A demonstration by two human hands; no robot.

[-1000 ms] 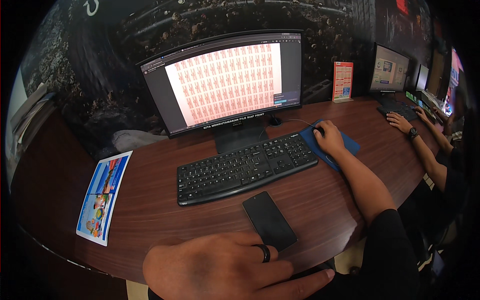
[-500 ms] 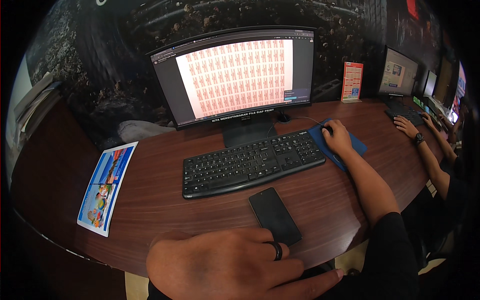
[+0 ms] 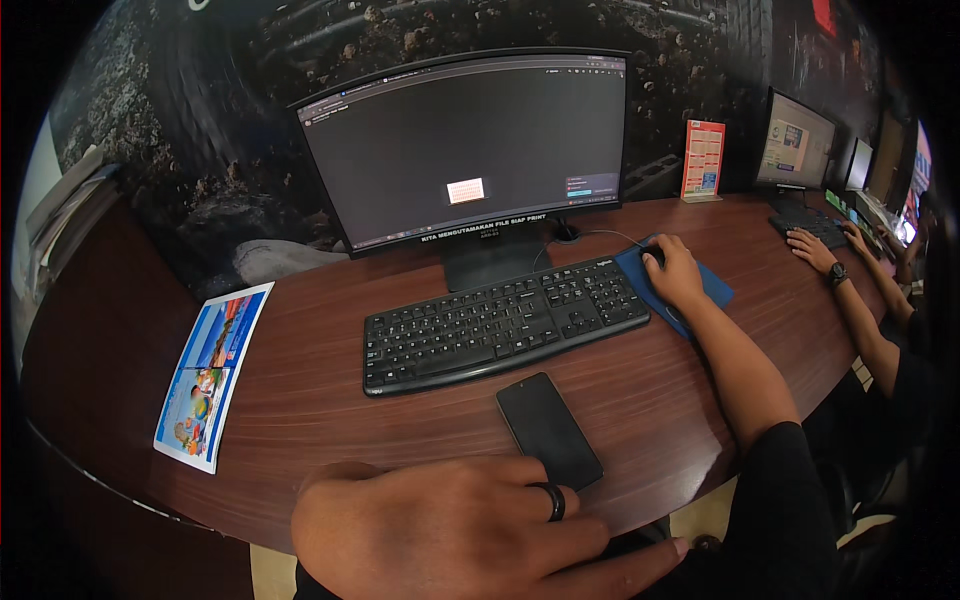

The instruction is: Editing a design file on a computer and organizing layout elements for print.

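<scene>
The mouse [image 3: 653,257] sits on the desk [image 3: 300,400] at the upper left part of the blue mouse pad [image 3: 715,287], just off the far right corner of the keyboard [image 3: 500,325]. Your right hand [image 3: 674,271] is closed over it, fingers forward and palm down, so it lies directly beneath and at the fingertips of that hand. Most of the mouse is covered; its long axis cannot be read with certainty, though your forearm comes up to it from the lower right. Your right hand is clearly the nearer; your left is well apart, on the near side of the keyboard.

Your left hand [image 3: 440,525] is back upward at the near edge of the desk, fingers pointing right, a black ring [image 3: 555,502] on one. Its palm side is hidden, so you cannot tell whether it holds anything. The phone [image 3: 545,425] lies just beyond its fingers, partly covered by them in view; contact cannot be confirmed. The phone's long axis slants from upper left to lower right.

Beyond the keyboard stands the monitor [image 3: 470,120], mostly dark, with a small pale picture [image 3: 465,190] low on its screen.
</scene>
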